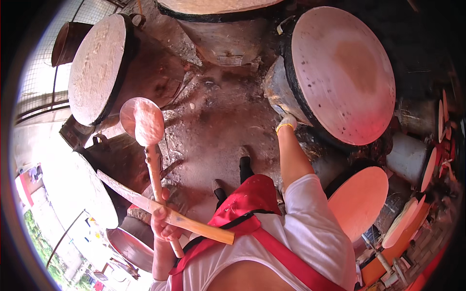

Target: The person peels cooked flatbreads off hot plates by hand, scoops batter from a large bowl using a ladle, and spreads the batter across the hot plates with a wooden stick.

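My left hand (pixel 165 222) grips two long tools that cross each other. One is a metal ladle (pixel 125 116) on a wooden handle, with a lump of pale, wet batter or dough (pixel 149 123) on its bowl. The other is a long flat wooden blade (pixel 196 227), slightly curved, slanting across my front. My right hand (pixel 288 122), in a pale knit glove with a yellow cuff, touches or is close to the side of a metal drum stove (pixel 282 85). Its fingers are partly hidden. Above that stove is a large round griddle (pixel 342 76), bare with a brown patch and dark specks.
Around me stand more round griddles on drums: one pale-coated at the upper left (pixel 98 69), one at the top (pixel 218 5), a glaring one at the left (pixel 91 189), one at the lower right (pixel 360 203). A metal basin (pixel 131 247) sits lower left. My feet are on a dirty floor (pixel 218 134).
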Tool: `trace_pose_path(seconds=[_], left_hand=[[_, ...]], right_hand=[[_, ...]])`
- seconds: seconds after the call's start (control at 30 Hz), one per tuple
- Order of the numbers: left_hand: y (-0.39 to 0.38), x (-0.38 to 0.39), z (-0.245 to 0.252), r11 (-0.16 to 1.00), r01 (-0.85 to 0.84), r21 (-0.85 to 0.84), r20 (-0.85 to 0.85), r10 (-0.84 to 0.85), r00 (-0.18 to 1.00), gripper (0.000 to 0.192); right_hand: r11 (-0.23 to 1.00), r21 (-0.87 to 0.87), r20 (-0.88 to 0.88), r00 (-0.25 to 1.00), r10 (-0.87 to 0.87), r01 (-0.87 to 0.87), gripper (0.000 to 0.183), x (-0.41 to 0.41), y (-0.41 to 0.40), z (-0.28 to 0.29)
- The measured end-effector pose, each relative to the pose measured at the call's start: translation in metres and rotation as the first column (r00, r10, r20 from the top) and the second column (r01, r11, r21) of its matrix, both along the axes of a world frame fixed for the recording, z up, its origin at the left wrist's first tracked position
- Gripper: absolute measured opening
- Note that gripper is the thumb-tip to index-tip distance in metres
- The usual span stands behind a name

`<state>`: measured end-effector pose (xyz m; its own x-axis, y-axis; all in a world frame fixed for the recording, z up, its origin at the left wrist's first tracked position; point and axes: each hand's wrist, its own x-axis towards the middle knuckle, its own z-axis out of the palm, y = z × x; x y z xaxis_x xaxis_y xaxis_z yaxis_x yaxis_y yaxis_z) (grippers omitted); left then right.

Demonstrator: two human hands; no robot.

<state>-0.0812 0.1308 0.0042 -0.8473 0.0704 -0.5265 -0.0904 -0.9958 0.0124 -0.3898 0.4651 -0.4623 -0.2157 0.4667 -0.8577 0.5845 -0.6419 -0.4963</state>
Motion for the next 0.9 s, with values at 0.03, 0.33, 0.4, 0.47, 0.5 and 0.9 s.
trace_pose_path(seconds=[0.03,0.33,0.4,0.47,0.5,0.9], left_hand=[[-0.002,0.004,0.000,1.000,-0.012,-0.007,0.002,0.012,1.000,0.032],[-0.011,0.062,0.008,0.998,-0.065,0.024,0.025,0.064,0.998,0.036],[-0.013,0.087,0.014,0.997,-0.038,0.069,-0.050,0.042,0.998,0.036],[-0.024,0.104,0.015,0.983,0.073,0.171,-0.153,-0.046,0.987,0.035],[-0.028,0.124,0.020,0.982,0.073,0.174,-0.170,-0.043,0.985,0.035],[-0.154,0.558,0.054,0.935,-0.336,-0.110,-0.431,0.260,0.864,0.033]], right_hand=[[1.000,-0.007,0.002,1.000,0.012,-0.012,0.014,-0.001,-0.007,0.019],[0.990,-0.024,-0.001,0.990,0.138,-0.138,0.016,0.016,-0.006,0.017],[0.974,0.004,0.070,0.972,0.226,-0.227,0.017,0.039,-0.010,0.039],[0.480,0.542,0.256,0.679,0.688,-0.690,0.021,0.059,0.064,-0.011],[0.503,0.476,0.262,0.662,0.702,-0.721,0.023,0.084,0.050,-0.014],[-0.186,-0.317,-0.760,0.132,0.636,-0.930,0.015,0.595,-0.369,0.343]])
